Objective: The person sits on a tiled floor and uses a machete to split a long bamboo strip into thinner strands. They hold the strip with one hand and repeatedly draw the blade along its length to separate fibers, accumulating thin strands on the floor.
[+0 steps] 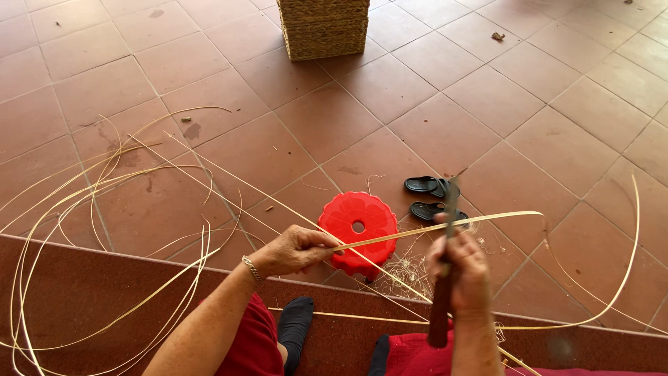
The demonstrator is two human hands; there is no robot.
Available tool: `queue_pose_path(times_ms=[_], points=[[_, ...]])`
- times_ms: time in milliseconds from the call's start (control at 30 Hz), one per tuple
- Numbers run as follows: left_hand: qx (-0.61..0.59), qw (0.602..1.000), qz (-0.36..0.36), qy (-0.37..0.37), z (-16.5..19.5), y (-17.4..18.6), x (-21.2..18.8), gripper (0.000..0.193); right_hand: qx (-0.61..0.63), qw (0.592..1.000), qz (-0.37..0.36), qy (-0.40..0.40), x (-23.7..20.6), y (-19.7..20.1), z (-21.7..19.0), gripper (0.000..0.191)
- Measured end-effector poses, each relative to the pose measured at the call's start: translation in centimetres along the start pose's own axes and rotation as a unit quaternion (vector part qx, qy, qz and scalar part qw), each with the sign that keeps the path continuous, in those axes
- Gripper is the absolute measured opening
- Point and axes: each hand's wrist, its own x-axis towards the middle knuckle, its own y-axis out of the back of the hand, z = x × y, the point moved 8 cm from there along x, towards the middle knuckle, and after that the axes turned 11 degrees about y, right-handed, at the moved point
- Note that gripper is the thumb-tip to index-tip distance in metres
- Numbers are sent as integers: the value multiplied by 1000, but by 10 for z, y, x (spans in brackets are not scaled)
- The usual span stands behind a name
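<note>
From the head camera, looking down, both forearms reached forward over a dark red step point(104, 292) that ran along the near edge of the tiled floor point(487, 97).

The left hand point(292, 251) was closed, knuckles up, with its fingers curled round a long pale cane strip point(417, 231). A silver bracelet point(252, 269) sat on that wrist, and the forearm ran back toward the lower left, bent at the elbow over a red garment.

The right hand point(460, 268) was held upright as a fist, clenched on the dark handle of a knife point(445, 278). The handle stuck out below the fist and the blade pointed up and away from the person. The strip ran from the left hand across to the blade, met it just above the right fist, and went on to the right as a thin flat end.

Below the strip, a red plastic stool point(358, 233) stood on the floor against the step, between the two hands. A pair of black sandals point(430, 198) lay just beyond it, close to the knife's tip. Fine pale shavings point(407, 273) were heaped beside the stool.

More cane strips point(90, 209) looped in wide curves over the left part of the floor and onto the step. A woven basket point(324, 28) stood at the far edge of the floor, well apart from the hands. Dark-socked feet showed at the bottom edge.
</note>
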Motion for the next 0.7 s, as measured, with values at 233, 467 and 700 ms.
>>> queue_pose_path(times_ms=[233, 467, 700], points=[[90, 987, 39, -129, 23, -31, 11, 22, -55, 981, -40, -182, -46, -74, 79, 37], [61, 987, -4, -146, 27, -37, 5, 18, -48, 983, -24, -173, -48, -73, 80, 30], [19, 992, -39, -116, 21, -34, 4, 21, -31, 990, -27, -135, -42, -63, 62, 26]])
